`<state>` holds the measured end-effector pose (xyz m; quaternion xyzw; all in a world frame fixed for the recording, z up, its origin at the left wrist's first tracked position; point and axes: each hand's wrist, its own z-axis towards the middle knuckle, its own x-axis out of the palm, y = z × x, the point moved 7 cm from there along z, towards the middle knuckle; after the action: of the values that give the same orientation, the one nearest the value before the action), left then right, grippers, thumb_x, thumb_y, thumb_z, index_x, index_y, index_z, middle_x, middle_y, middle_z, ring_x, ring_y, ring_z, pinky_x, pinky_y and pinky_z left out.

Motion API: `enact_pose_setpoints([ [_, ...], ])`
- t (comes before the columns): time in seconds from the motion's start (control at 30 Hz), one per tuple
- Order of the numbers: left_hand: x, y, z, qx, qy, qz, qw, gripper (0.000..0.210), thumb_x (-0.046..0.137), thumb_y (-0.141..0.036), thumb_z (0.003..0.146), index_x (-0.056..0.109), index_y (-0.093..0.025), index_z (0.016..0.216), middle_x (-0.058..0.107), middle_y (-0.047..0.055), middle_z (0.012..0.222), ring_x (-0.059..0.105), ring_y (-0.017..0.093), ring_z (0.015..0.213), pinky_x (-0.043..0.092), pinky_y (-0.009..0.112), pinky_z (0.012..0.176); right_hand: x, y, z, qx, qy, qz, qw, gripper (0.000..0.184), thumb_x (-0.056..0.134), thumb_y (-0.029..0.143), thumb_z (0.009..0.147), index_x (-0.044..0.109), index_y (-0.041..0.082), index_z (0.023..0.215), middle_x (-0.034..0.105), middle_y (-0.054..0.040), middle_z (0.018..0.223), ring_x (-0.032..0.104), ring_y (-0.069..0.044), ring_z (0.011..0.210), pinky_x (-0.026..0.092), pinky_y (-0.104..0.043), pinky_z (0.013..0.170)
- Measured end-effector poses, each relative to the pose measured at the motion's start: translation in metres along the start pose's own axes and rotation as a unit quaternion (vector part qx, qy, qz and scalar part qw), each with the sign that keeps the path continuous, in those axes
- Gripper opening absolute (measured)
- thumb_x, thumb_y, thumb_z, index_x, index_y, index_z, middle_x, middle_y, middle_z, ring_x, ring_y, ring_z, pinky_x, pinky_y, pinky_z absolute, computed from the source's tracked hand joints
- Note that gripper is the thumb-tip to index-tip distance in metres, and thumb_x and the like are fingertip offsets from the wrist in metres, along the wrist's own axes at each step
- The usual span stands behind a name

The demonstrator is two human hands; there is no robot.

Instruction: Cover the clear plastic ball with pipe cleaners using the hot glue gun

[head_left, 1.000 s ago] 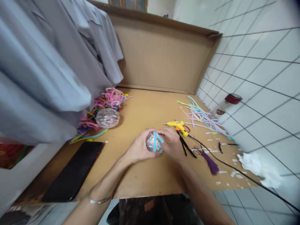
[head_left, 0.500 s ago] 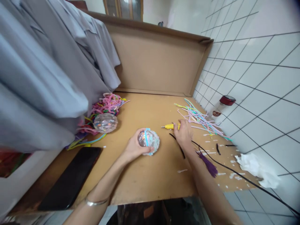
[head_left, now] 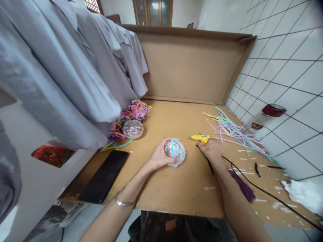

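Observation:
My left hand [head_left: 160, 156] is closed around the side of a clear faceted ball [head_left: 178, 152], its thumb across the lower front. A light-blue strip runs over the ball, and its right part looks frosted or covered in small pieces. To the right, my right hand [head_left: 211, 148] grips the handle of a yellow glue gun [head_left: 200, 137], whose metal nozzle points left toward the ball. A black cord [head_left: 254, 185] trails from under my right wrist toward the lower right.
A second clear ball [head_left: 133, 129] sits against a heap of colourful pipe cleaners [head_left: 137, 111]. Pastel pipe cleaners [head_left: 232, 131] lie at right beside a red-lidded jar [head_left: 264, 117]. A black phone [head_left: 104, 176], purple tassel [head_left: 243, 186], crumpled tissue [head_left: 302, 195] and hanging grey cloth [head_left: 101, 74] surround the cardboard surface.
The view has swung left, so everything appears farther right. My right hand has shifted its hold lower on the glue gun, showing more of its yellow body. My left hand keeps the ball.

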<state>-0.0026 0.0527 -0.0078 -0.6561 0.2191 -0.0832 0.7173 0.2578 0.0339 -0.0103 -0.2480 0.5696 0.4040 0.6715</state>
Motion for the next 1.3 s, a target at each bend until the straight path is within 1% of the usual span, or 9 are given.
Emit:
enact_pose_setpoints([
  [0.17,0.001,-0.001,0.0,-0.004,0.005,-0.012,1.0,0.085,0.086,-0.026,0.046,0.054,-0.017,0.124,0.066,0.008,0.117,0.065,0.028,0.108,0.051,0.044,0.1,-0.007,-0.002,0.002,0.012,0.002,0.026,1.0,0.042,0.061,0.043,0.081,0.069,0.01,0.105,0.072,-0.0209,0.104,0.07,-0.031,0.089,0.049,-0.034,0.065],
  [0.3,0.0,-0.001,0.001,0.0,0.007,-0.01,1.0,0.084,0.087,-0.026,0.047,0.054,-0.017,0.124,0.066,0.008,0.116,0.065,0.027,0.106,0.052,0.044,0.099,-0.027,-0.007,-0.005,0.011,-0.068,0.122,0.99,0.043,0.061,0.04,0.075,0.068,0.014,0.108,0.074,-0.0155,0.093,0.069,-0.028,0.079,0.044,-0.032,0.061],
  [0.4,-0.001,0.003,0.002,0.003,0.001,-0.004,1.0,0.085,0.088,-0.027,0.045,0.055,-0.019,0.123,0.066,0.008,0.117,0.065,0.027,0.105,0.052,0.044,0.098,-0.042,-0.002,-0.018,-0.027,-0.138,0.181,0.973,0.045,0.061,0.042,0.071,0.066,0.017,0.108,0.073,-0.0099,0.084,0.065,-0.025,0.072,0.041,-0.031,0.06],
  [0.47,-0.001,0.005,0.003,0.003,0.0,-0.011,1.0,0.086,0.088,-0.027,0.046,0.055,-0.02,0.125,0.066,0.007,0.116,0.065,0.026,0.103,0.052,0.044,0.098,-0.05,0.006,-0.028,-0.066,-0.175,0.198,0.962,0.043,0.06,0.045,0.072,0.066,0.018,0.105,0.072,-0.0092,0.084,0.063,-0.024,0.071,0.041,-0.031,0.061],
  [0.63,-0.001,0.005,0.003,0.0,0.008,-0.035,0.999,0.086,0.088,-0.027,0.046,0.054,-0.019,0.125,0.068,0.005,0.109,0.066,0.023,0.095,0.054,0.041,0.093,-0.064,0.024,-0.047,-0.165,-0.23,0.215,0.935,0.029,0.056,0.046,0.077,0.064,0.02,0.087,0.068,-0.0067,0.074,0.058,-0.021,0.065,0.041,-0.031,0.061],
  [0.77,0.0,0.002,0.002,-0.004,0.016,-0.046,0.999,0.085,0.087,-0.025,0.045,0.054,-0.018,0.123,0.067,0.004,0.105,0.064,0.021,0.091,0.053,0.037,0.088,-0.071,0.027,-0.053,-0.192,-0.252,0.226,0.921,0.02,0.057,0.041,0.079,0.059,0.022,0.081,0.063,-0.0037,0.071,0.055,-0.019,0.063,0.04,-0.03,0.06],
  [0.9,0.0,-0.001,0.001,-0.003,0.02,-0.044,0.999,0.083,0.086,-0.024,0.044,0.054,-0.019,0.12,0.066,0.003,0.104,0.063,0.02,0.09,0.052,0.035,0.087,-0.074,0.03,-0.056,-0.213,-0.253,0.232,0.915,0.016,0.058,0.039,0.08,0.056,0.023,0.08,0.06,-0.0018,0.07,0.053,-0.018,0.062,0.04,-0.029,0.06],
  [1.1,0.001,-0.001,0.0,0.01,0.016,-0.004,1.0,0.084,0.087,-0.025,0.044,0.054,-0.018,0.122,0.065,0.004,0.106,0.062,0.021,0.092,0.052,0.037,0.089,-0.076,0.034,-0.06,-0.247,-0.264,0.227,0.904,0.013,0.058,0.036,0.083,0.056,0.023,0.084,0.063,-0.0029,0.074,0.057,-0.02,0.068,0.043,-0.03,0.063],
  [1.3,0.001,-0.003,-0.001,0.013,0.014,0.01,1.0,0.085,0.087,-0.025,0.044,0.054,-0.018,0.122,0.066,0.005,0.11,0.063,0.023,0.096,0.052,0.04,0.092,-0.078,0.035,-0.062,-0.266,-0.269,0.224,0.898,0.013,0.059,0.034,0.083,0.054,0.023,0.081,0.06,-0.0014,0.072,0.054,-0.018,0.065,0.04,-0.029,0.061],
])
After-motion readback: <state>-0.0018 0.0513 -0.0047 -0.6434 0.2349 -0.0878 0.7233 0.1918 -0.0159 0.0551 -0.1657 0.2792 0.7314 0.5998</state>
